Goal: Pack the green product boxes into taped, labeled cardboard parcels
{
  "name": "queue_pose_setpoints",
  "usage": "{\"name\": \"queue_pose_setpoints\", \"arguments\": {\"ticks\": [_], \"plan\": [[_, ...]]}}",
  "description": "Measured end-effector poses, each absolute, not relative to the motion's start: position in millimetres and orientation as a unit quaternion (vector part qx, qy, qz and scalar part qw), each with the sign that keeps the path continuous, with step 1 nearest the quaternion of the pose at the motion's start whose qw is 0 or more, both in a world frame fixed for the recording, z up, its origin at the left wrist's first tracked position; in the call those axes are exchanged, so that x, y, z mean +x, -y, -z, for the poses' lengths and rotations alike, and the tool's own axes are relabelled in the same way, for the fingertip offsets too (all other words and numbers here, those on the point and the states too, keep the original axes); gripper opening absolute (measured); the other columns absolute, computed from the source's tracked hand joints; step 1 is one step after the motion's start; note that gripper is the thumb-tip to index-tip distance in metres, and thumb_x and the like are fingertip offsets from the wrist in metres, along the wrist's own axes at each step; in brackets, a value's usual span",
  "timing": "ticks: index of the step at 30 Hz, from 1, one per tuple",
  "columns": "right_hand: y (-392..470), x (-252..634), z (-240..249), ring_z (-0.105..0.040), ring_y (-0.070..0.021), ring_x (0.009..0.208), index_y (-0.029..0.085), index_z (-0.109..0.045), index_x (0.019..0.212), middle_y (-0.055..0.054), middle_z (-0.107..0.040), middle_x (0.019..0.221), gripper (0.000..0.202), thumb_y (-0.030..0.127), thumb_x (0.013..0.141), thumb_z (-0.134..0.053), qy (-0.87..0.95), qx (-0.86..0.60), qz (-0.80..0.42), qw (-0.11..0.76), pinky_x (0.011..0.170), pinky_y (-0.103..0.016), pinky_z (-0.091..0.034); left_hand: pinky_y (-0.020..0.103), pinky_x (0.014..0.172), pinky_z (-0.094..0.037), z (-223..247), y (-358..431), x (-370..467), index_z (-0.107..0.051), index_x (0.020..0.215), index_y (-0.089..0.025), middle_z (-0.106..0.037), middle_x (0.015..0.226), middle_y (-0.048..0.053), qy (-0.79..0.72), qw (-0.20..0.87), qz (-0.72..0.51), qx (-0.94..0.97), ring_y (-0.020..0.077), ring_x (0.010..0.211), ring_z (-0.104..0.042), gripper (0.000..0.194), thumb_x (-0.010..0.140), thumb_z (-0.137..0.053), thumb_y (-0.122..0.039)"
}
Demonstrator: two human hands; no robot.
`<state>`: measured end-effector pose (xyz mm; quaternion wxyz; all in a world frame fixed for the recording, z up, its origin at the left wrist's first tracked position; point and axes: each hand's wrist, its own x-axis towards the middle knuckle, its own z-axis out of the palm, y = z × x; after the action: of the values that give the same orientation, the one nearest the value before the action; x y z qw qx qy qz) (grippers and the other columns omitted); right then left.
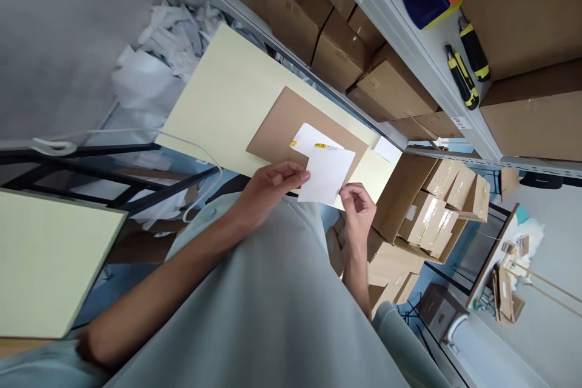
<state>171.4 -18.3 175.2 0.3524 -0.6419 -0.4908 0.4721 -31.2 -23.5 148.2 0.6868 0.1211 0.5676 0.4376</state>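
Observation:
A white paper sheet (pixel 325 176) with a small yellow printed mark at its upper edge is held between my two hands. My left hand (pixel 278 185) pinches its left edge between thumb and fingers. At its lower right corner, my right hand (pixel 359 209) has thumb and fingertips pressed together. Behind it, a second white sheet (pixel 307 135) with a yellow mark lies on a flat brown cardboard piece (pixel 278 124), partly covered by the held sheet. The cardboard rests on a pale yellow tabletop (pixel 218 91).
Shelves (pixel 409 42) with cardboard boxes (pixel 336 51) run along the far side. Two black-and-yellow utility knives (pixel 462 77) lie on one shelf. Crumpled white paper (pixel 154 66) is heaped at the left, near a white cable (pixel 200 148). An open carton (pixel 386 194) holds smaller boxes.

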Motion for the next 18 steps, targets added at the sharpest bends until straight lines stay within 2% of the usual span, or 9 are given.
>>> {"name": "queue_pose_setpoints", "arguments": {"ticks": [4,12,16,18], "plan": [[21.2,179.7,-170.1,-0.058,-0.0172,0.079,0.023,-0.073,0.084,0.0,-0.065,0.084,0.015,0.034,0.092,-0.077,0.483,-0.636,-0.494,0.344,0.079,-0.032,-0.048,0.032,0.077,-0.057,-157.3,24.5,-24.5,-0.078,0.079,-0.023,-0.074,0.082,0.004,-0.549,0.701,-0.436,0.132,0.0204,0.08,-0.066,0.05,0.064,-0.097,-0.067],[19.5,198.6,-165.8,-0.058,-0.0184,0.081,0.023,-0.065,0.083,0.001,-0.063,0.082,0.019,0.04,0.091,-0.073,0.503,-0.637,-0.504,0.295,0.078,-0.033,-0.048,0.033,0.08,-0.057,-156.5,35.6,-3.8,-0.077,0.076,-0.022,-0.075,0.083,0.005,-0.455,0.784,-0.415,0.077,0.0209,0.081,-0.068,0.043,0.062,-0.099,-0.057],[-0.8,211.1,-171.5,-0.059,-0.0187,0.08,0.024,-0.066,0.083,0.0,-0.064,0.083,0.013,0.034,0.091,-0.069,0.555,-0.615,-0.494,0.265,0.078,-0.033,-0.049,0.033,0.086,-0.056,-141.3,38.5,5.9,-0.079,0.08,-0.022,-0.078,0.089,0.006,-0.561,0.691,-0.447,0.09,0.0227,0.092,-0.07,0.04,0.069,-0.095,-0.057],[-19.8,212.4,-175.2,-0.061,-0.0194,0.082,0.024,-0.066,0.083,-0.001,-0.066,0.085,0.012,0.032,0.091,-0.068,0.605,-0.586,-0.488,0.229,0.081,-0.034,-0.051,0.03,0.081,-0.055,-132.7,37.8,9.6,-0.08,0.081,-0.022,-0.08,0.091,0.006,-0.617,0.636,-0.455,0.093,0.0223,0.092,-0.07,0.036,0.072,-0.095,-0.053]]}}
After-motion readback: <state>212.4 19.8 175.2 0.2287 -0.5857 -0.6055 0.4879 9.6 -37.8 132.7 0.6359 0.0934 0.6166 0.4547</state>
